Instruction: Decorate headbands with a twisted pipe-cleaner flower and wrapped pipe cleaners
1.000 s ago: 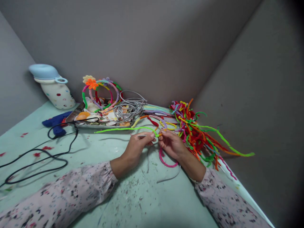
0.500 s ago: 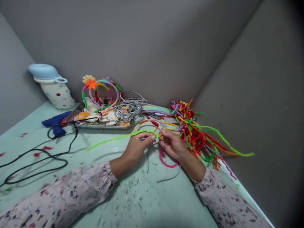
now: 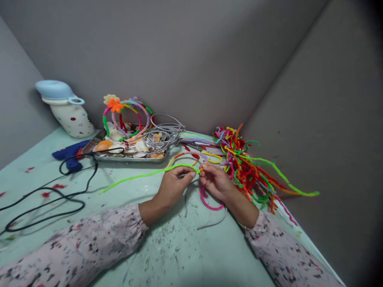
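My left hand (image 3: 173, 184) pinches a bright green pipe cleaner (image 3: 140, 175) near its right end; its long tail runs left over the fingers and above the table. Close by, my right hand (image 3: 218, 181) is closed on a wire ring wrapped in coloured pipe cleaner (image 3: 180, 154). An orange stretch of it shows at the fingertips, where the green one is wound at the join. The ring's yellow, orange and pink part arcs behind my hands. A pink looped pipe cleaner (image 3: 213, 208) and a loose grey wire end (image 3: 211, 226) show below my right hand.
A metal tray (image 3: 131, 160) holds shells, finished flower-topped rings (image 3: 115, 105) and a coil of grey wire (image 3: 166, 137). A blue glue gun (image 3: 72, 155) with a black cord and a bottle (image 3: 72, 117) stand left. Tangled pipe cleaners (image 3: 245, 171) lie right, with yellow-handled scissors (image 3: 214, 158) beside them.
The green pipe cleaner's free tail has swung down and toward me on the left. The ring behind my hands has turned, its colours shifting round. Both hands stay in nearly the same place.
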Demonstrator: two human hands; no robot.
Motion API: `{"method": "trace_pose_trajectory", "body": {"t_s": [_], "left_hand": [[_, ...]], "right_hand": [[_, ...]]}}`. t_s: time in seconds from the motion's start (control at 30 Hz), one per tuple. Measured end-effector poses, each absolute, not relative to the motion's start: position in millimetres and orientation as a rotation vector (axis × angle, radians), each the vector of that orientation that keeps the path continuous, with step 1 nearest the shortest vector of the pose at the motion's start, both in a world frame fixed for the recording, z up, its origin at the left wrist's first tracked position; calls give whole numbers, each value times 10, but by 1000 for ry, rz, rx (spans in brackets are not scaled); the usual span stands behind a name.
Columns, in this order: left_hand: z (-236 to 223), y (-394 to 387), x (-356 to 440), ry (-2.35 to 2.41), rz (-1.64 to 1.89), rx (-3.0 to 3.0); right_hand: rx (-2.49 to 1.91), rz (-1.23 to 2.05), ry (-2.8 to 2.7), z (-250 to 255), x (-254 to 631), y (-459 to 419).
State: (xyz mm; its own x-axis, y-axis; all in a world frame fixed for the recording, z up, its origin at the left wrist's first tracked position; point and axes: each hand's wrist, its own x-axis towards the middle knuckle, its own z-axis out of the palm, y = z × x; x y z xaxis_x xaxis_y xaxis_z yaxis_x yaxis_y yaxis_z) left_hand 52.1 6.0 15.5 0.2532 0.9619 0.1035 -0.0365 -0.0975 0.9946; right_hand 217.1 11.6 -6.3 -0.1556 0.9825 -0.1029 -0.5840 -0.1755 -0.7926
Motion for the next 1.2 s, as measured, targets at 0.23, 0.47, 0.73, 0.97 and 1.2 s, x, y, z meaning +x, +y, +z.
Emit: {"method": "trace_pose_trajectory", "body": {"t_s": [0.23, 0.47, 0.73, 0.97, 1.2], "left_hand": [[157, 57, 513, 992, 1122, 1473], [121, 40, 511, 1045, 1156, 1548], [150, 44, 488, 1005, 1169, 1757], [132, 64, 454, 918, 1202, 1892], [158, 35, 474, 947, 1254, 1867]], "right_hand": [[-784, 1638, -733, -83, 2175, 117], [-793, 1648, -730, -90, 2180, 121], [-794, 1662, -703, -92, 2175, 126], [-785, 1670, -700, -79, 2166, 115], [-781, 1669, -681, -73, 2164, 118]]}}
